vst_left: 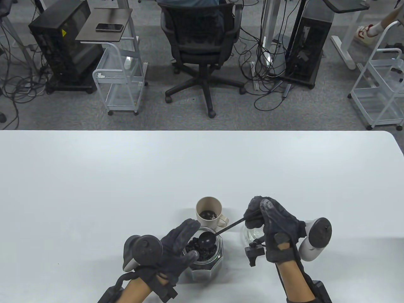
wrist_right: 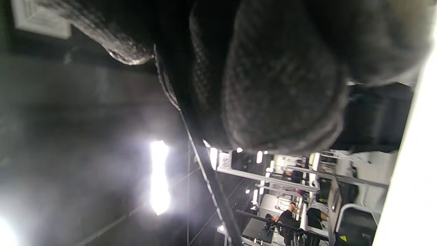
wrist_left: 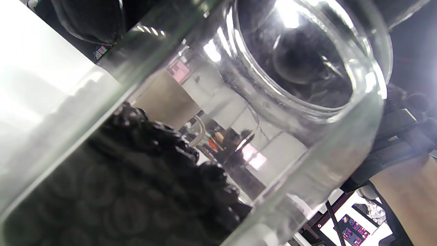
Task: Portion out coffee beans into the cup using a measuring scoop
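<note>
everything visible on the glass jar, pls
The glass jar is clear, faceted, with a round open mouth and no lid on it. It stands upright on the white table, just in front of the beige cup, partly filled with dark coffee beans. The left hand grips its left side; the black scoop, held by the right hand, sits in its mouth.

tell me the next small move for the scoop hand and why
Probably lift the scoop clear and carry it to the cup: its bowl sits in the jar mouth over the beans, the right hand pinches the handle, and the left hand steadies the jar.
</note>
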The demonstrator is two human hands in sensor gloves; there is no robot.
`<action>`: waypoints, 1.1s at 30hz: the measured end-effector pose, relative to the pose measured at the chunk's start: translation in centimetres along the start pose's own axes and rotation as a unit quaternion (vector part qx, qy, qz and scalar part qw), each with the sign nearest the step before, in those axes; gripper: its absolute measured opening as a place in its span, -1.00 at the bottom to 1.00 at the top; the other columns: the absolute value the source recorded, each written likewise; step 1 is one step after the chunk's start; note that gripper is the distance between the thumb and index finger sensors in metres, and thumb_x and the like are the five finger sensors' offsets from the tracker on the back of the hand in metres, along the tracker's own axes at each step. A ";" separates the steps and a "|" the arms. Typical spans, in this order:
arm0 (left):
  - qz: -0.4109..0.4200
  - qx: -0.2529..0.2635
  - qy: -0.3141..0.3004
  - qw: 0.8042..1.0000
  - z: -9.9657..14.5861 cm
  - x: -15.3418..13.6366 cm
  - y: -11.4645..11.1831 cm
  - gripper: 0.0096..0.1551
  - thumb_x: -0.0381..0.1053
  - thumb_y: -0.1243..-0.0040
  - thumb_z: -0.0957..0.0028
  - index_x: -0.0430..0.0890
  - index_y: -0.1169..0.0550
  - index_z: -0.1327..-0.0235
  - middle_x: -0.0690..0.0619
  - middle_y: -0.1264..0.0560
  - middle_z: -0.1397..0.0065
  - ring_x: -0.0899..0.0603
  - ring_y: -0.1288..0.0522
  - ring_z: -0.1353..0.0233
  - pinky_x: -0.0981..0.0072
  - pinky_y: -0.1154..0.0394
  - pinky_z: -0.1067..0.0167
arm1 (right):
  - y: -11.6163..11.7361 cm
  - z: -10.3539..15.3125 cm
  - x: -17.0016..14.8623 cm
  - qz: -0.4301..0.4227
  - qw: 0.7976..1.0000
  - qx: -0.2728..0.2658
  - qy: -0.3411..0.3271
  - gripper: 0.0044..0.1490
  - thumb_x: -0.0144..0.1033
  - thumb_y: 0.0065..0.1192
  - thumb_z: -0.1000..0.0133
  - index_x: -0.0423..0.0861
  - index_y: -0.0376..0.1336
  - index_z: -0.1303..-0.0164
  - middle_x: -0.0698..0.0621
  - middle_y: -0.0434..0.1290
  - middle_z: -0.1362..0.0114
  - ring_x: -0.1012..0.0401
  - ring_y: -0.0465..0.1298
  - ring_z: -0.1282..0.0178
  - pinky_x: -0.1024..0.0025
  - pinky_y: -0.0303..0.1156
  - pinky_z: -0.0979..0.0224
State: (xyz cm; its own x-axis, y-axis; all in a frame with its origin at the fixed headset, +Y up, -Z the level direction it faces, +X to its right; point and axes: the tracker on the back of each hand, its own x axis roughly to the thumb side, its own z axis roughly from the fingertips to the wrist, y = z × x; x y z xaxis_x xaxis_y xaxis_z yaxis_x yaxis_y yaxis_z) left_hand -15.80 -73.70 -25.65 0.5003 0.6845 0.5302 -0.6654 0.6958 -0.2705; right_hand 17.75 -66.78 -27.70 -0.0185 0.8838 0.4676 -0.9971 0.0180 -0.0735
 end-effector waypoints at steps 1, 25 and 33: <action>0.000 0.000 0.000 1.000 0.0 0.0 0.0 0.07 0.57 0.10 0.07 0.02 -0.12 -0.62 -0.18 -0.14 -0.70 -0.49 -0.33 -0.56 -0.43 -0.26 -0.35 | 0.3 0.1 0.5 0.012 1.000 0.008 -0.017 -0.49 -0.07 0.22 -0.16 -0.22 0.49 0.00 -0.23 0.66 0.15 -0.04 0.74 0.42 0.10 0.60 0.25; 0.000 0.002 0.000 1.000 0.0 0.0 0.0 0.07 0.57 0.10 0.08 0.03 -0.12 -0.62 -0.18 -0.14 -0.70 -0.49 -0.33 -0.56 -0.43 -0.26 -0.35 | 7.2 2.6 2.9 0.217 0.943 0.180 -0.175 -0.49 -0.11 0.26 -0.12 -0.20 0.48 -0.06 -0.30 0.62 0.04 -0.16 0.71 0.29 -0.04 0.55 0.14; 0.002 0.002 0.001 1.000 0.0 0.0 0.0 0.06 0.57 0.10 0.07 0.03 -0.12 -0.62 -0.18 -0.14 -0.70 -0.49 -0.33 -0.56 -0.43 -0.26 -0.35 | 7.6 2.5 1.1 0.212 0.947 0.207 -0.122 -0.49 -0.11 0.26 -0.12 -0.21 0.48 -0.06 -0.30 0.62 0.03 -0.17 0.71 0.28 -0.05 0.54 0.12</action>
State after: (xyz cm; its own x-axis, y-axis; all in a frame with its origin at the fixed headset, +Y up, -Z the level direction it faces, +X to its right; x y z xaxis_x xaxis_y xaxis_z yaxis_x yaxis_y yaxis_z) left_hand -15.77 -73.71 -25.63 0.4988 0.6869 0.5285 -0.6690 0.6928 -0.2692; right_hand 9.95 -66.82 -25.53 -0.3906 0.6352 0.6664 -0.8381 -0.5448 0.0280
